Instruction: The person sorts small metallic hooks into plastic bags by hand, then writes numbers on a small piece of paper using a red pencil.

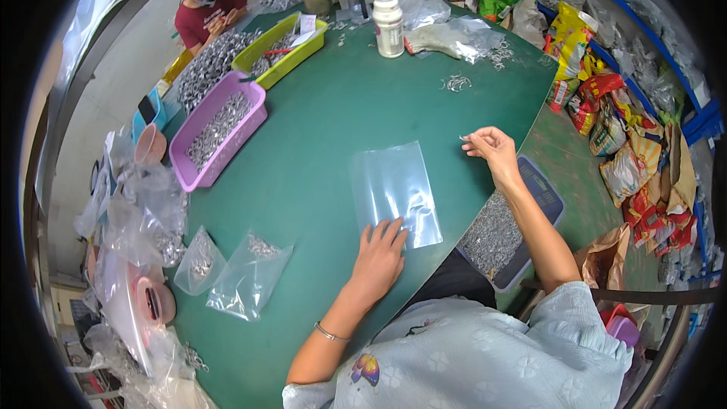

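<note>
A clear, flat plastic bag (395,182) lies on the green table in front of me. My left hand (381,256) rests on its near edge, fingers spread and laid flat, gripping nothing. To the right of the bag, my right hand (491,151) is raised near the table's edge. Its thumb and fingertips pinch a small silvery metal piece (465,138), too small to tell its exact kind. Below that forearm, beside the table edge, sits a dark bin (559,201) holding many small grey pieces.
Left of centre stand a purple basket (254,110) and a yellow-green basket (314,44) with metal parts. Two filled clear bags (241,288) lie nearer. A white bottle (389,30) stands at the back. A co-worker (208,11) sits far left. Bags (621,170) fill shelves at right.
</note>
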A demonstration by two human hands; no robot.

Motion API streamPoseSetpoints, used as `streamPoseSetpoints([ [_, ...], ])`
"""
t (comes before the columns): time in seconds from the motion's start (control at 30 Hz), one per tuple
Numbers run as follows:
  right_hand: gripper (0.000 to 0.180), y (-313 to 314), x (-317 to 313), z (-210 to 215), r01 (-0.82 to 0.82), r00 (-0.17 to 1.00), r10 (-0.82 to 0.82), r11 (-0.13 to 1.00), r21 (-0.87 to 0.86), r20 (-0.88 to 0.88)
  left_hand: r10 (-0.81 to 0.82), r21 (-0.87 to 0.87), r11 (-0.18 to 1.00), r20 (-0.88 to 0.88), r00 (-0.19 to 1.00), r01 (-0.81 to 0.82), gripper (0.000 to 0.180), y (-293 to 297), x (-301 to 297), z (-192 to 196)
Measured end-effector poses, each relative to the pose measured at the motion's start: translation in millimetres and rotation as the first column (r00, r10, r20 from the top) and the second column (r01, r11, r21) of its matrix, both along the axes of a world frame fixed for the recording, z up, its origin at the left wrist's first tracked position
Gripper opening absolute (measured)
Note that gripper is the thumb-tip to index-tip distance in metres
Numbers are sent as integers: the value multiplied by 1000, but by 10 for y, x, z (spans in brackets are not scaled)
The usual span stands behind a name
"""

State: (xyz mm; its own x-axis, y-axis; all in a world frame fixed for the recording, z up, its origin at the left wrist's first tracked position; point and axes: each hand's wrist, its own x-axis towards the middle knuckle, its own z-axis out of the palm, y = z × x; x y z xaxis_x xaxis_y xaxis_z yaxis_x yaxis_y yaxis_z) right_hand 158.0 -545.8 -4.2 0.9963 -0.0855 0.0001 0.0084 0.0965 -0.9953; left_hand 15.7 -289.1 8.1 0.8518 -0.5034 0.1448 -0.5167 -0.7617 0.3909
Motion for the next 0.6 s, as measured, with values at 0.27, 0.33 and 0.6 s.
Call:
streamPoseSetpoints([
  [0.27, 11, -261, 1214, -245, 197, 980, -180, 903, -382, 80, -116, 49, 992, 51, 992, 113, 37, 23, 66, -163],
  [0.33, 11, -299, 1399, -251, 174, 983, -183, 963, -204, -26, -109, 39, 993, 55, 992, 107, 36, -3, 54, -175],
  [0.6, 12, 295, 904, 269, -140, 981, 184, 890, 434, -62, 44, -296, 954, -40, 998, -54, 24, 53, 50, -257],
])
